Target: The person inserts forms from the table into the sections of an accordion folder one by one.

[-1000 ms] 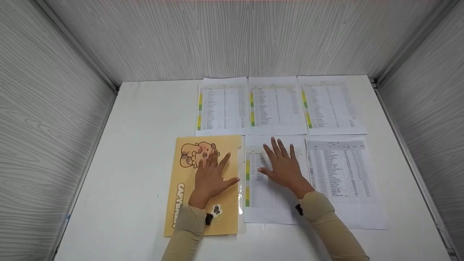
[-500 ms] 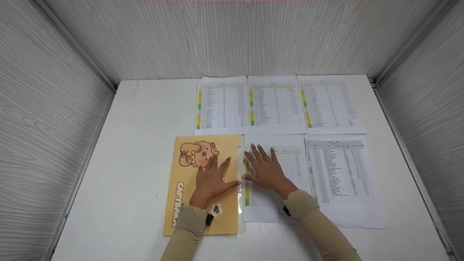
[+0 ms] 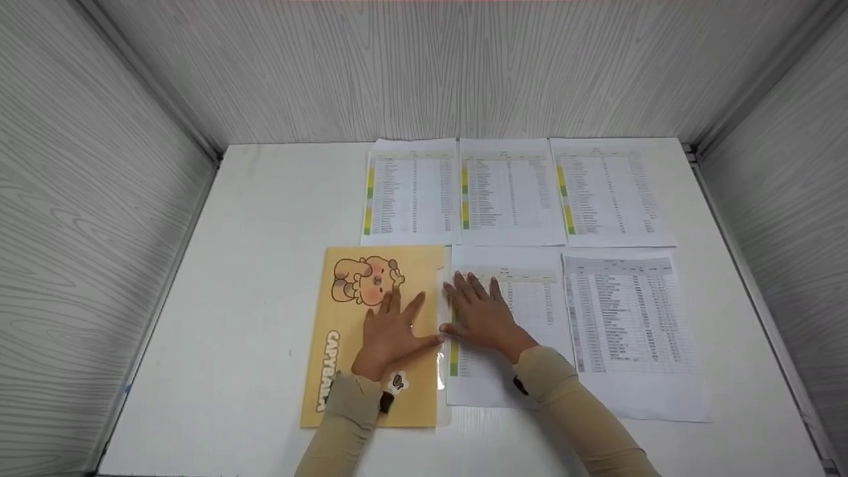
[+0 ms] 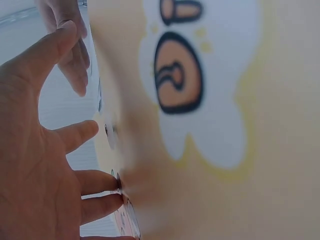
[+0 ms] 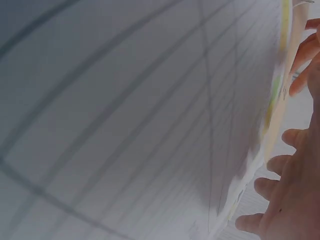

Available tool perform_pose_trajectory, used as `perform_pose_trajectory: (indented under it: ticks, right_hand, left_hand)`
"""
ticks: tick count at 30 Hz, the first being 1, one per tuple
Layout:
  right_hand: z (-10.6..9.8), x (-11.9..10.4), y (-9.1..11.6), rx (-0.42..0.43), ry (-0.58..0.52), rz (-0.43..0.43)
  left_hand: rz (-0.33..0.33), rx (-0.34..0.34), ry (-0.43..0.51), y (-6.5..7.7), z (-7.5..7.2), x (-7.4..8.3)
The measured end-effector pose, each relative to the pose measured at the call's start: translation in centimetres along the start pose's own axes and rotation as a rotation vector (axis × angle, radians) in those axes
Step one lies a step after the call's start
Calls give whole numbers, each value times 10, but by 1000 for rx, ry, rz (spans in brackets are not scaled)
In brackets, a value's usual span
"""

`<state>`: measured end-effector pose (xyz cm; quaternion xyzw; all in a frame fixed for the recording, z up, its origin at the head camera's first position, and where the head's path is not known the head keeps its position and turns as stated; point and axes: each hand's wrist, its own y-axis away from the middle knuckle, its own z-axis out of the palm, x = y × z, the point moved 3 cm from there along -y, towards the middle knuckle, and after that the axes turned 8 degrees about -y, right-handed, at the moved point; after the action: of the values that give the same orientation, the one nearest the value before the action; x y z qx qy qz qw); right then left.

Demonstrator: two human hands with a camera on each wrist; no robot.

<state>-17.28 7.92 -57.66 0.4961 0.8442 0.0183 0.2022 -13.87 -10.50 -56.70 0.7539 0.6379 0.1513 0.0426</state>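
Observation:
A yellow folder (image 3: 351, 397) with a cartoon capybara and white lettering lies flat on the white table. My left hand (image 3: 392, 334) rests on it with fingers spread, its thumb reaching the clear strip along the folder's right edge. In the left wrist view the fingertips of the left hand (image 4: 40, 165) touch the folder's surface (image 4: 285, 125). Just to the right, my right hand (image 3: 487, 318) lies with straight fingers over the left part of a printed sheet (image 3: 510, 377). The right wrist view shows the right hand (image 5: 295, 195) close along that sheet (image 5: 125, 125).
Three printed sheets, a left one (image 3: 412, 199), a middle one (image 3: 513, 199) and a right one (image 3: 609, 199), lie in a row behind. Another printed sheet (image 3: 629, 391) is on the right. Wood-grain panels (image 3: 424, 66) enclose the table (image 3: 218, 318) at the back and sides.
My right hand has slid left across the printed sheet towards the folder's edge and now lies near the left thumb. The left hand has stayed on the folder, shifting only slightly.

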Motion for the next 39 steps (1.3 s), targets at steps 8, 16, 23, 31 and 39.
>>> perform_pose_trajectory:
  ticks: [8,16,23,31,39]
  right_hand:
    - [4,1,-2,-64,-8,23]
    - [5,0,-2,-91,29,34]
    - [8,1,-3,-93,17,47]
    - [8,-2,-1,-89,9,86]
    - [9,-2,-1,-94,-3,75]
  left_hand:
    - [-12,-47,-14,-3,1,6]
    - [-17,-54,9,-2,2,10]
    - [-13,-74,16,-4,-1,12]
    - [14,-178,95,-4,-17,7]
    - [86,-188,172,3,-42,3]
